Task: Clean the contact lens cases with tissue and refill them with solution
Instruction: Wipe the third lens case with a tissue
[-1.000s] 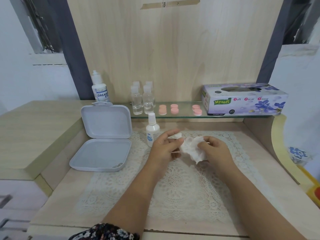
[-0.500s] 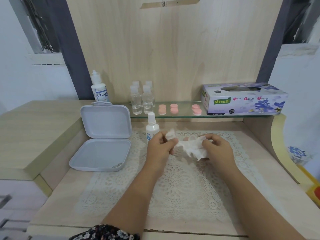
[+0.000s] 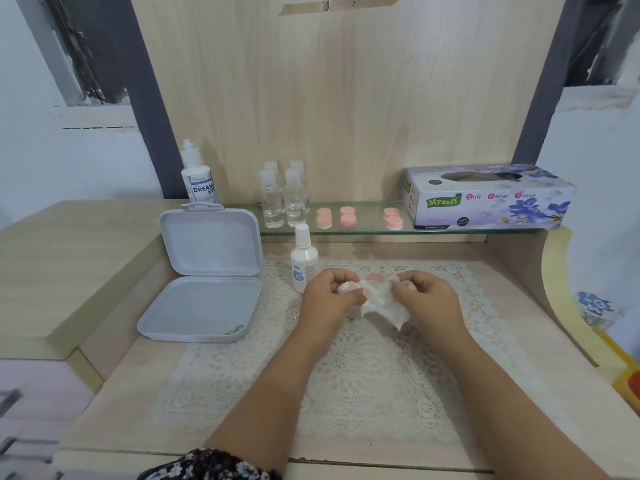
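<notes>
Over the lace mat's (image 3: 346,375) open middle, left hand (image 3: 329,296) and right hand (image 3: 429,299) each grip the crumpled tissue (image 3: 381,301).

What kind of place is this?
Probably a dressing table at home: a lace mat, a glass shelf with small bottles and a tissue box.

The scene is lit evenly and brightly by soft, diffuse light; no single source can be made out. Only faint, soft shadows are cast under the hands (image 3: 377,299) onto the desk (image 3: 114,403). No harsh glare is seen. Straight lines are bowed toward the frame edges by the wide-angle lens. Slight softness is noticed overall, with the corners smeared.
</notes>
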Demonstrator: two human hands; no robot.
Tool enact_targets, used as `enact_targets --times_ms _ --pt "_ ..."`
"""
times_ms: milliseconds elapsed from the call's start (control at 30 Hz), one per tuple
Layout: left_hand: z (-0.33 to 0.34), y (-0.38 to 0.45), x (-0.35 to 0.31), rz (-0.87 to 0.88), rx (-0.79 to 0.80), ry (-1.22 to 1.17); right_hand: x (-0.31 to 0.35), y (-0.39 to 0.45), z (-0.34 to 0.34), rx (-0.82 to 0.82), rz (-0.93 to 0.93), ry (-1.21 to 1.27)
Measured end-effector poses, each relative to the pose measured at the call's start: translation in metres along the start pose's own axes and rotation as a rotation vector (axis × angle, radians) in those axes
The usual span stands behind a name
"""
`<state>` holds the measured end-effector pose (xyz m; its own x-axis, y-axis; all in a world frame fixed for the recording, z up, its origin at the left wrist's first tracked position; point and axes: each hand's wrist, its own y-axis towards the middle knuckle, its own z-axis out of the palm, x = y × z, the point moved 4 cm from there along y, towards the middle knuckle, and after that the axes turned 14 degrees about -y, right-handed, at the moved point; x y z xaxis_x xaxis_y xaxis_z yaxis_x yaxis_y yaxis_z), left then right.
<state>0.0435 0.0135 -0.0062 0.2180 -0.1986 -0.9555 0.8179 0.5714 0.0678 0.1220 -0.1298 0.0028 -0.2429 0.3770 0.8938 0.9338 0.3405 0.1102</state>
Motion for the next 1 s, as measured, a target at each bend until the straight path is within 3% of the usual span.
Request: enact_targets --times_ms 200,333,467,700,867,1000 --pt "0.004 -0.001 -0.006 -0.052 0.05 -0.228 -0.003 0.002 -0.005 -0.058 0.03 -0.038" --pt "0.011 -0.007 -0.001 -0.073 0.144 -0.145 -0.001 0.0 -0.002 -0.046 0.007 -0.035" --pt "0.007 -0.005 -0.005 0.058 0.022 -0.008 0.0 0.0 -0.001 -0.07 -0.005 -0.036" --pt "0.008 -0.005 -0.003 0.008 0.106 -0.038 0.001 -0.002 -0.001 -0.073 -0.021 -0.033" --pt "0.005 -0.004 -0.003 0.053 0.026 -0.02 0.0 0.001 -0.001 -0.092 -0.01 -0.031" --pt "0.008 -0.005 -0.004 0.024 0.099 -0.032 0.0 0.001 -0.001 -0.085 -0.001 -0.017"
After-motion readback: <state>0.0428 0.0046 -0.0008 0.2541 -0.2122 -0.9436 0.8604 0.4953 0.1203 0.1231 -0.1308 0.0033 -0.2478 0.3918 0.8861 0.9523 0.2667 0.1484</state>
